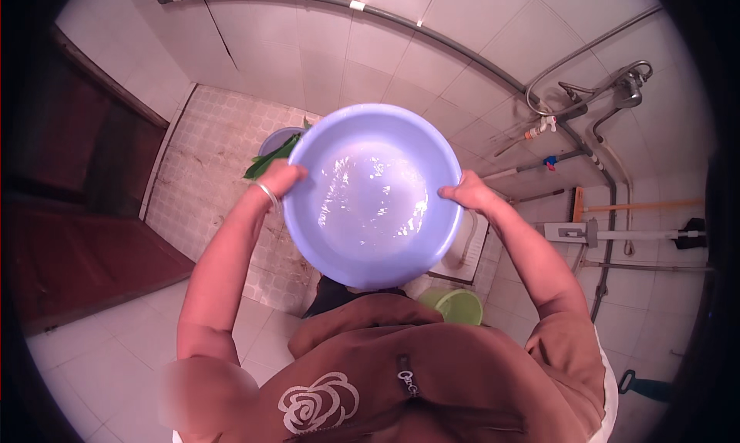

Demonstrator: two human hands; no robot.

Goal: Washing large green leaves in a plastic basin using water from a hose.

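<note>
A round light-purple basin (378, 277) is held up in front of me between both hands. Bright ripples and glints inside it look like water. My left hand (281, 179), with a pale bangle on its wrist, grips the left rim. On the opposite rim my right hand (472, 192) is closed, its thumb lying over the inside edge and its other fingers hidden beneath. Behind the left rim, long green leaves (271, 158) stick out of another purple basin (279, 140) on the floor, partly covered by the one I hold.
A lime-green bucket (461, 307) stands low at my right, near a white squat toilet (469, 250). Pipes, a faucet (628, 92) and a hose run along the right wall, where a flat mop (570, 232) and a broom (578, 205) hang. A dark red door (85, 258) is at left.
</note>
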